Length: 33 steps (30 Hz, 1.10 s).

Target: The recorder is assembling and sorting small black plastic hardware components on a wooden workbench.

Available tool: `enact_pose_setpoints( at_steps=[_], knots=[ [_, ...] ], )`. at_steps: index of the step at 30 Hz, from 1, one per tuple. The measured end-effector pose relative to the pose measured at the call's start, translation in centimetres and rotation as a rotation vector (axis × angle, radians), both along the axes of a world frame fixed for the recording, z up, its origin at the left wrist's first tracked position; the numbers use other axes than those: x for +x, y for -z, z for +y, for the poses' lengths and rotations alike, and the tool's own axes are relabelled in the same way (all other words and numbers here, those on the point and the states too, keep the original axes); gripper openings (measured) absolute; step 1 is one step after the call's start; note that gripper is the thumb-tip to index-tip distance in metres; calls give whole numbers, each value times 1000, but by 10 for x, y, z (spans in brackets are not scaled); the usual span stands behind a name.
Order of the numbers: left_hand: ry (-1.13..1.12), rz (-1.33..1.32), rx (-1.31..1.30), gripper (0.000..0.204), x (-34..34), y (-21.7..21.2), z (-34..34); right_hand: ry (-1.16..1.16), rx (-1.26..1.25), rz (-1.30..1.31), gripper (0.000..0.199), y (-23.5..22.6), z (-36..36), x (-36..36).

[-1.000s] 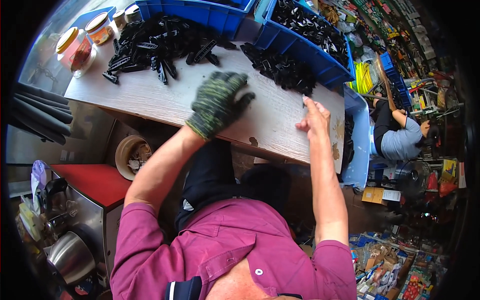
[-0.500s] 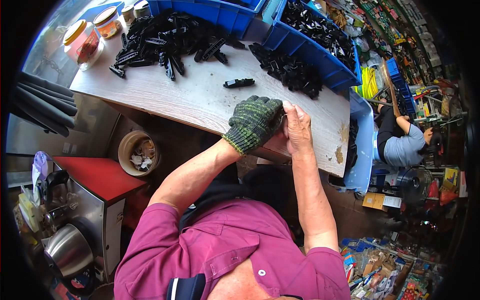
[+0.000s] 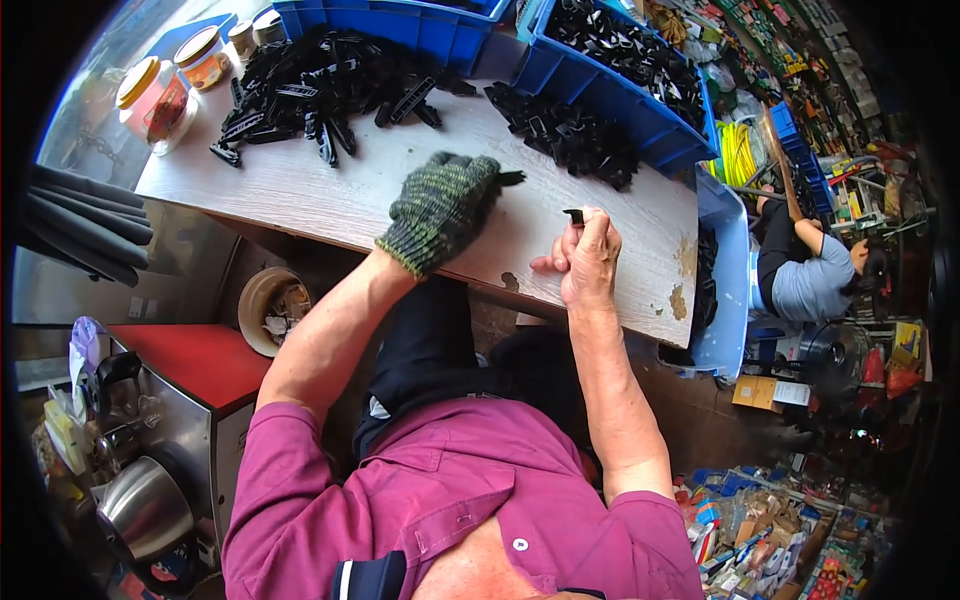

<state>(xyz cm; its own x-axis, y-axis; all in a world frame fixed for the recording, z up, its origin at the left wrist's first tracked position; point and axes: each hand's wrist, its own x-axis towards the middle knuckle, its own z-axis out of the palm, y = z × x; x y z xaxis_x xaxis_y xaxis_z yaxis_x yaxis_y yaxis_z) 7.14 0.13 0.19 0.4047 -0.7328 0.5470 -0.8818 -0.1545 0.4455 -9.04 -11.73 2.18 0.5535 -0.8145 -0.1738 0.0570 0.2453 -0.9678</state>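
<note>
My left hand [image 3: 443, 212], in a dark green knitted glove, is over the table with its fingers curled round a long black plastic part [image 3: 512, 178]. Only one end of that part sticks out beyond the fingertips; the glove covers the rest. Bare, my right hand [image 3: 588, 258] is above the table's front edge to the right. Its thumb and forefinger pinch a small black piece [image 3: 573, 215], and the other fingers are curled. Beyond my left hand lies a pile of long black plastic parts [image 3: 330, 85]. A second pile of smaller black pieces [image 3: 570, 135] lies beyond my right hand.
Blue crates [image 3: 610, 90] stand along the table's far side, one full of black pieces. Lidded jars [image 3: 155, 100] sit at the far left corner. A bin [image 3: 268, 310] is on the floor at left, near a red-topped cabinet [image 3: 190, 360]. Another person [image 3: 810, 265] sits at right.
My hands, together half a second ago, have moved apart. The left went left and forward onto the part lying on the table; the right now shows a small black piece in its fingers.
</note>
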Motion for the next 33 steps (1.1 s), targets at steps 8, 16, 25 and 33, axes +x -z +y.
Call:
enact_pose_setpoints(
  at_steps=[8,16,25,33],
  knots=[
    [320,416,-165,26,-53,-2,-9,152,24,-22,31,0,5,0],
    [149,690,-72,22,-61,1,-21,151,-183,22,27,1,12,-1],
    [59,616,-102,31,-95,9,-40,88,-1033,252,18,33,-10,-18],
    [-277,6,-232,44,4,-5,-33,104,-222,-60,24,10,12,-9]
  ],
)
